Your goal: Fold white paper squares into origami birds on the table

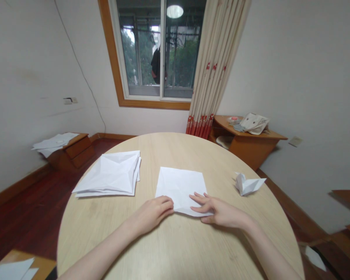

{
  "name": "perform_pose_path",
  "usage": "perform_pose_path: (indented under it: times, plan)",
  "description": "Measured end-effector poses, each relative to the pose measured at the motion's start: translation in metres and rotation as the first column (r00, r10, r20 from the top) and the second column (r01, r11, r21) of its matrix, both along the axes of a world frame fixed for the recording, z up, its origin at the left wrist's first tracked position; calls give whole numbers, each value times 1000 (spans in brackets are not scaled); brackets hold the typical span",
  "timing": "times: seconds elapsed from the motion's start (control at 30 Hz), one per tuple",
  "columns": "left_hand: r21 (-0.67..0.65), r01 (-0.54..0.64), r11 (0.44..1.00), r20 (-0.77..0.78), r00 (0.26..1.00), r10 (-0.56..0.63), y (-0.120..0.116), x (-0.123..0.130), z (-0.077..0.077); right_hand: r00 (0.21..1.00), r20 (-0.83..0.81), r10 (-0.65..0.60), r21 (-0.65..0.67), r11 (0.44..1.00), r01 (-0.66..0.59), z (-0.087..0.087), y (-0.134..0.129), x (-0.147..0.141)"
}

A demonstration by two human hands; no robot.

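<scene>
A square sheet of white paper (pixel 181 186) with faint creases lies on the round wooden table in front of me. My left hand (pixel 160 208) is closed at its near left corner, fingers together over the edge. Spread out on the near right part of the sheet are the fingers of my right hand (pixel 211 210), with the thumb by the near edge. To the right stands a folded paper bird (pixel 247 184), apart from both hands. A stack of creased white sheets (pixel 111 173) lies to the left.
The round table (pixel 175 249) has a curved edge. Behind it are a window (pixel 160 50) and a long curtain (pixel 216 66). A corner cabinet (pixel 251 149) carries a white bag (pixel 255 123). More papers (pixel 54 142) lie on a low drawer unit (pixel 78 149) at left.
</scene>
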State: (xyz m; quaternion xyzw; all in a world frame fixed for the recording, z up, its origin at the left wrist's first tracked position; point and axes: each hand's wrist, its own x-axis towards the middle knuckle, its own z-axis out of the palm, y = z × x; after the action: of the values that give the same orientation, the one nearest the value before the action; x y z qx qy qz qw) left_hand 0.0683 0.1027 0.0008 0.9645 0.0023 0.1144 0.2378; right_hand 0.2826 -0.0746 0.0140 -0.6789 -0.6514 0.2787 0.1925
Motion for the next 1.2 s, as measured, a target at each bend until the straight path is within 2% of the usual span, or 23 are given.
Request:
perform_pose_path:
  times: [0.17, 0.33, 0.43, 0.67, 0.77, 0.9, 1.1, 1.2]
  plan:
    - [-7, 21, 1000, -1, 1000, -21, 1, 0, 0, 992, -113, -58, 10, 998, 60, 3, -2, 5]
    - [-27, 7, 1000, -17, 1000, -7, 2, 1, -3, 966, -206, -153, -87, 987, 138, 9, -1, 5]
    - [-46, -11, 999, -18, 1000, 10, 3, 1, -4, 949, -222, -222, -92, 974, 206, 11, -1, 4]
    - [-90, -46, 995, -10, 999, 46, 4, 1, -8, 910, -122, -396, 19, 916, 401, 10, 2, 4]
    - [-91, -49, 995, 1, 999, 49, 4, 1, -10, 888, -153, -433, 56, 894, 445, 13, 3, 3]
    - [-90, -48, 995, 8, 999, 49, 4, 1, -12, 876, -154, -458, 115, 872, 476, 12, 6, 3]
    - [-70, -63, 996, 11, 998, 64, 4, 2, -14, 854, 0, -520, 283, 819, 499, 0, 11, 4]
    - [-20, -70, 997, 34, 997, 71, 3, 2, -13, 823, 48, -566, 361, 778, 514, -7, 15, 2]
